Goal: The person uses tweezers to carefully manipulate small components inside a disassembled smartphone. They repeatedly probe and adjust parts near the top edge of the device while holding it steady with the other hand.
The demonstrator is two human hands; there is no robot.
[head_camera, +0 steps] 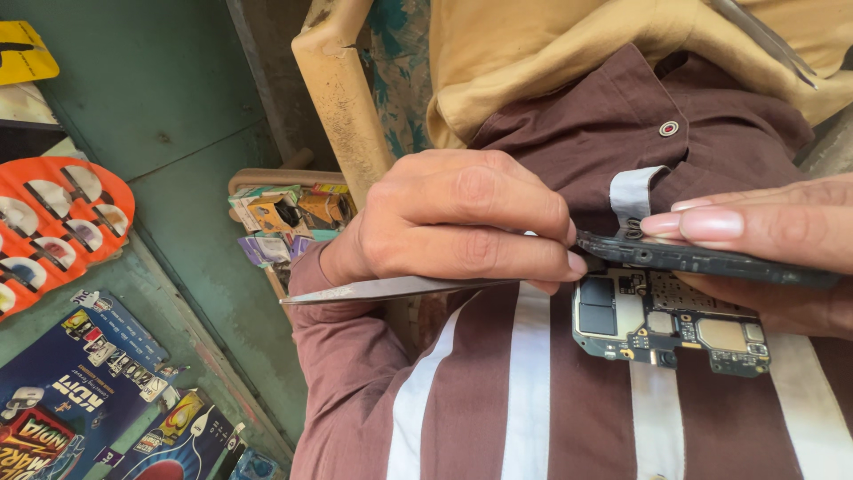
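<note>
Head view | left hand (462, 222) grips tweezers (391, 289) | right hand (773, 236) pinches phone frame (711, 260) | circuit board (671, 324) below both hands

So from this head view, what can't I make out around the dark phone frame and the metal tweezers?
Head view, three gaps:
- Tips of the metal tweezers: hidden behind the left hand, so contact with the dark phone frame cannot be told.
- Phone frame's far end: covered by the right hand and cut off by the right edge.
- Green circuit board on the lap: components too small to identify.
</note>
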